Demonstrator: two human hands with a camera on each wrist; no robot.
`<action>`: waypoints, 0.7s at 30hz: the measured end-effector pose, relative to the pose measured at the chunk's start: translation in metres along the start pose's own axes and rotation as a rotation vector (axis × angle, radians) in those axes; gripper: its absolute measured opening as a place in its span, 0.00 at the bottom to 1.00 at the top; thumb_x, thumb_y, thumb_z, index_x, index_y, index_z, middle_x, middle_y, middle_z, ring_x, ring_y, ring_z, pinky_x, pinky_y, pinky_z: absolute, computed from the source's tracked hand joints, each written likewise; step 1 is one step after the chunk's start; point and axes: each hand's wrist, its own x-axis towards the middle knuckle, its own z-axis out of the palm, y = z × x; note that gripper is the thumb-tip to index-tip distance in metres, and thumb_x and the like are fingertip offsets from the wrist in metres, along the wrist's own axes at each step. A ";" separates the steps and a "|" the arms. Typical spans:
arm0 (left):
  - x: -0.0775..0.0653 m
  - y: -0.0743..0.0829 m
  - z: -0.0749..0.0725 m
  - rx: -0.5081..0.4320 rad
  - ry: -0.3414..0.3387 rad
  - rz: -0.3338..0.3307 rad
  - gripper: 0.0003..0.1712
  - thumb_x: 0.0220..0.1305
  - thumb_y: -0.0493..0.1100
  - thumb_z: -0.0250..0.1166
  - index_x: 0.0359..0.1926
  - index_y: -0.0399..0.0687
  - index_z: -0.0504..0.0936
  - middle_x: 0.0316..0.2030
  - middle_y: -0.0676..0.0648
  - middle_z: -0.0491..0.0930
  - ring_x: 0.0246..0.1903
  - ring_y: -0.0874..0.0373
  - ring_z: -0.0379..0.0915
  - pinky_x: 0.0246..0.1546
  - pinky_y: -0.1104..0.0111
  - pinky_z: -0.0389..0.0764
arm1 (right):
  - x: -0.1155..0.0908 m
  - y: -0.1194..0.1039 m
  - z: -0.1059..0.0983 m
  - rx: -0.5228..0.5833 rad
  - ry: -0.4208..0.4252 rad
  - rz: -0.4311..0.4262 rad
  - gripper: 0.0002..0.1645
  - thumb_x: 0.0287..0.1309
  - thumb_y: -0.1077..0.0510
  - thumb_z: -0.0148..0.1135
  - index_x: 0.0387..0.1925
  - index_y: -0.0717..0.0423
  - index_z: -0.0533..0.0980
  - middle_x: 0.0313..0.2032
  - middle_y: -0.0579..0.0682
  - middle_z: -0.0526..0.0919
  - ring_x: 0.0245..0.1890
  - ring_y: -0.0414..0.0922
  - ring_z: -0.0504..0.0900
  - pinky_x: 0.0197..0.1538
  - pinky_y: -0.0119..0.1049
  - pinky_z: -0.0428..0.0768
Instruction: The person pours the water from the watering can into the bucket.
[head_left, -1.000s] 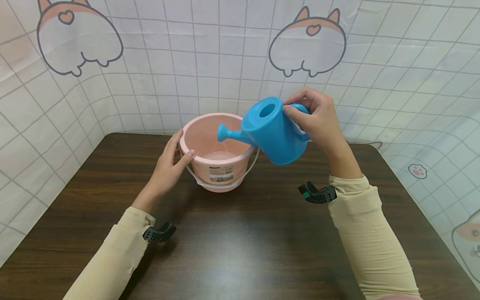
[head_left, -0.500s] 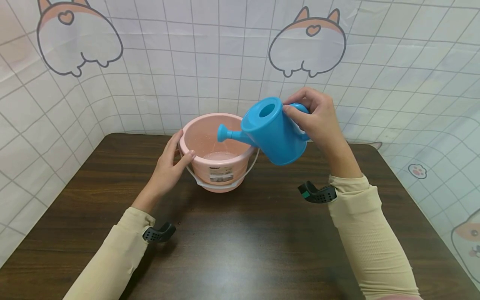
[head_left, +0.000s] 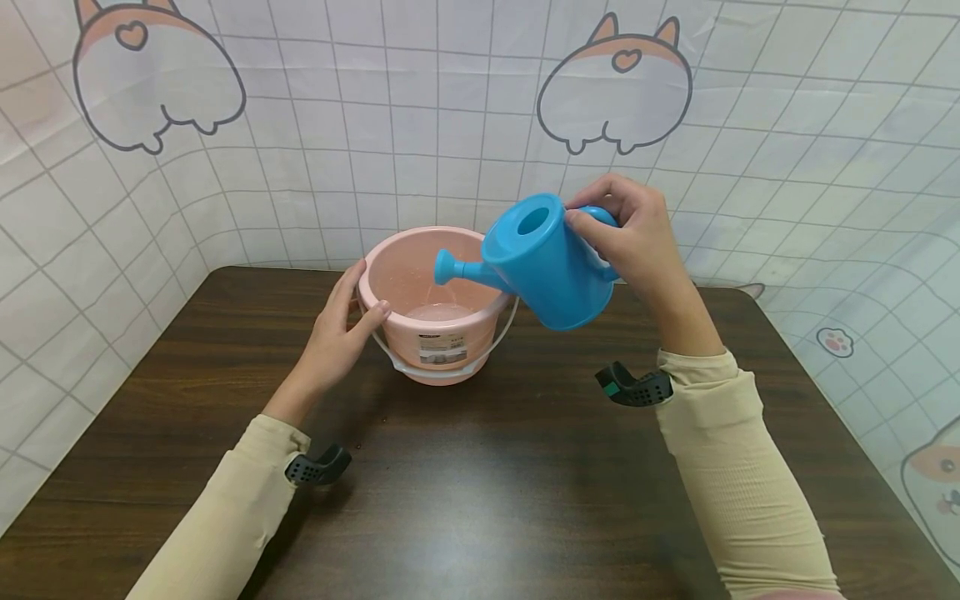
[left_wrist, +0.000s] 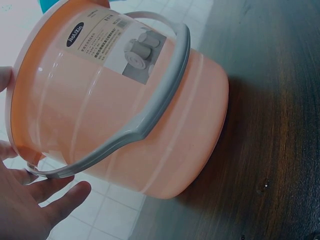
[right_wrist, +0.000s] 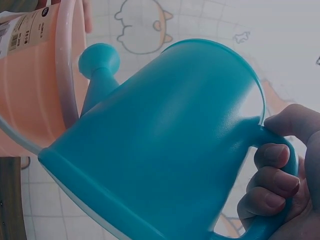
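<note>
A pink bucket stands on the table with its white handle hanging down in front. My left hand holds its left rim, thumb on the near edge and fingers along the outer side. In my right hand is a blue watering can, tilted toward the bucket. My curled fingers wrap its handle, with the thumb near the top edge. The spout's rose is over the bucket's opening. Thin streaks run below the rose, and shallow clear water shows at the bottom.
The dark wooden table lies under both arms, with a few small drops near the left wrist. A white tile-patterned sheet with cartoon animals rises behind and along the sides. Each wrist wears a black strap mount.
</note>
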 end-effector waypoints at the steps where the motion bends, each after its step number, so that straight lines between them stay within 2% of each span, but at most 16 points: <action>1: 0.000 0.000 0.000 -0.001 0.000 -0.001 0.42 0.70 0.52 0.56 0.77 0.56 0.46 0.76 0.49 0.46 0.66 0.40 0.61 0.60 0.43 0.70 | 0.000 0.000 0.000 -0.001 0.000 -0.001 0.12 0.60 0.56 0.62 0.41 0.59 0.80 0.35 0.41 0.87 0.36 0.41 0.83 0.43 0.35 0.79; 15: -0.001 0.001 0.000 0.000 -0.002 -0.006 0.42 0.70 0.53 0.56 0.77 0.57 0.46 0.76 0.49 0.46 0.67 0.39 0.60 0.59 0.44 0.70 | 0.000 0.000 0.000 0.001 -0.007 -0.002 0.12 0.60 0.56 0.62 0.41 0.59 0.80 0.36 0.41 0.87 0.36 0.41 0.83 0.45 0.37 0.79; 21: -0.001 0.000 0.000 0.008 -0.004 -0.008 0.42 0.70 0.53 0.56 0.77 0.59 0.45 0.76 0.50 0.46 0.67 0.40 0.60 0.59 0.45 0.69 | 0.000 -0.001 0.000 -0.012 -0.013 0.002 0.12 0.61 0.56 0.61 0.42 0.59 0.80 0.38 0.45 0.88 0.40 0.40 0.84 0.50 0.45 0.79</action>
